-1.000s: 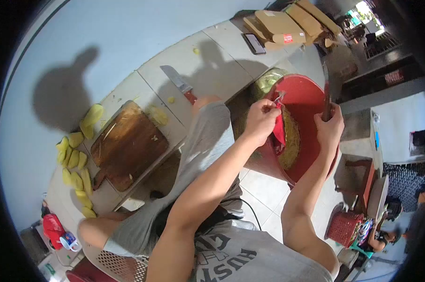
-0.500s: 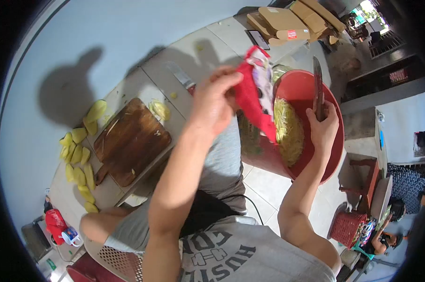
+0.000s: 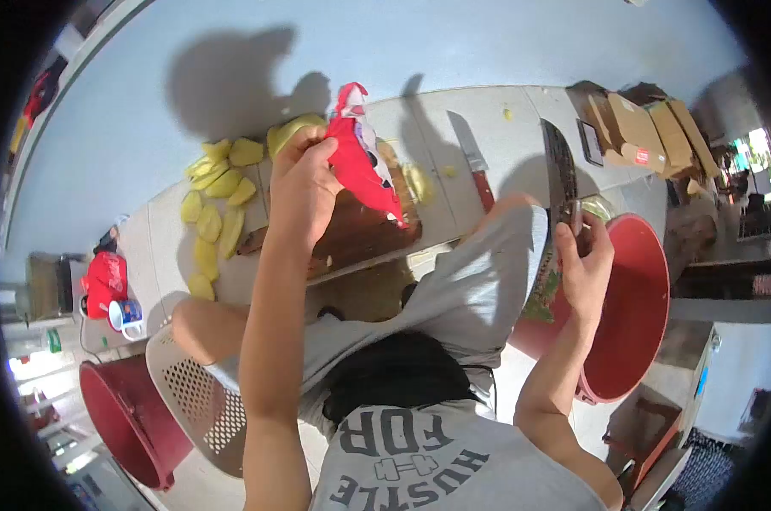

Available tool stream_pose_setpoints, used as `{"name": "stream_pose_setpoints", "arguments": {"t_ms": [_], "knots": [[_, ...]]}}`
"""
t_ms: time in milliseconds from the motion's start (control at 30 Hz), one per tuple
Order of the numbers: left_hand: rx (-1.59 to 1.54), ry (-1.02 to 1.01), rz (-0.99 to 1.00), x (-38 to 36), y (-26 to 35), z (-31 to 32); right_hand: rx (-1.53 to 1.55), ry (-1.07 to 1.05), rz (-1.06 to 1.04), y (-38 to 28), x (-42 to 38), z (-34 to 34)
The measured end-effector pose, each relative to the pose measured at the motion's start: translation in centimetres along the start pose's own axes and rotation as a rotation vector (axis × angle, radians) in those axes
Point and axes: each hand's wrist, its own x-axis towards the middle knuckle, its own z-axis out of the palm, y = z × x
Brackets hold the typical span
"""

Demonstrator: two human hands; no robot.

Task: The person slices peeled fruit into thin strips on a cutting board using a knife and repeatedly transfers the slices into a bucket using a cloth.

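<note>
My left hand (image 3: 304,192) pinches a red cloth (image 3: 364,166) with a white patterned side, which hangs over the wooden cutting board (image 3: 375,234). In my right hand (image 3: 586,264) is the handle of a large dark-bladed knife (image 3: 559,162), its blade pointing up and away from me. Peeled yellow pieces (image 3: 224,183) lie in a cluster left of the board, and a few scraps (image 3: 417,183) sit at its right edge. Further right rests a smaller knife (image 3: 477,166) with a red handle. Beside my right forearm stands a red bucket (image 3: 641,294).
A phone (image 3: 589,142) and open cardboard boxes (image 3: 632,128) are at the table's far right. To the left are a mug (image 3: 126,315), a red bag (image 3: 106,285), a second red bucket (image 3: 138,417) and a perforated plastic chair (image 3: 189,404). A wall rises behind the table.
The view has turned left toward the board. My left hand has carried the red cloth from beside the bucket to over the board. The large knife has moved from over the bucket toward the table.
</note>
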Motion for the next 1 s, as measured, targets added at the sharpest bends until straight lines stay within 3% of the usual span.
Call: {"name": "stream_pose_setpoints", "arguments": {"t_ms": [100, 133, 167, 233, 300, 433, 533, 600, 633, 700, 800, 900, 1000], "knots": [[-0.046, 0.211, 0.073, -2.3, -0.1, -3.8, 0.036, -0.110, -0.029, -1.6, -0.2, 3.3], [-0.012, 0.181, 0.034, -2.9, -1.4, -9.2, -0.008, -0.134, -0.079, -1.6, -0.3, 4.4], [0.143, 0.295, -0.029, -4.0, -1.9, -11.6, -0.021, -0.139, -0.169, -2.6, -0.6, 5.7], [0.292, 0.417, -0.092, -6.6, -2.4, -15.4, -0.009, -0.284, -0.082, -3.4, -1.2, 8.3], [0.380, 0.607, -0.144, -8.6, -2.3, -18.6, -0.026, -0.342, -0.152, -3.3, -2.0, 11.5], [0.413, 0.730, -0.100, -9.6, 0.2, -20.0, 0.042, -0.482, -0.353, -2.5, -3.1, 18.8], [0.491, 0.680, -0.079, -7.4, 1.8, -21.6, -0.050, -0.569, -0.428, -1.4, -4.0, 23.4], [0.988, 0.737, -0.042, -5.3, 2.3, -24.7, -0.158, -0.686, -0.328, 0.8, -4.9, 26.2], [0.985, 0.742, -0.042, -4.3, 2.9, -26.0, -0.267, -0.794, -0.224, 0.8, -5.0, 26.9], [1.754, 0.924, -0.112, -2.7, 3.9, -28.6, -0.210, -0.805, -0.222, 0.6, -5.4, 26.8], [1.985, 0.945, -0.144, -1.1, 4.3, -31.3, -0.304, -0.802, -0.245, 0.4, -5.4, 27.0], [1.855, 0.910, -0.285, -0.1, 4.3, -29.4, -0.293, -0.814, -0.220, 0.5, -5.4, 26.8], [2.018, 0.830, -0.202, 0.3, 3.8, -31.0, -0.268, -0.820, -0.217, 0.8, -5.4, 26.9]]}}
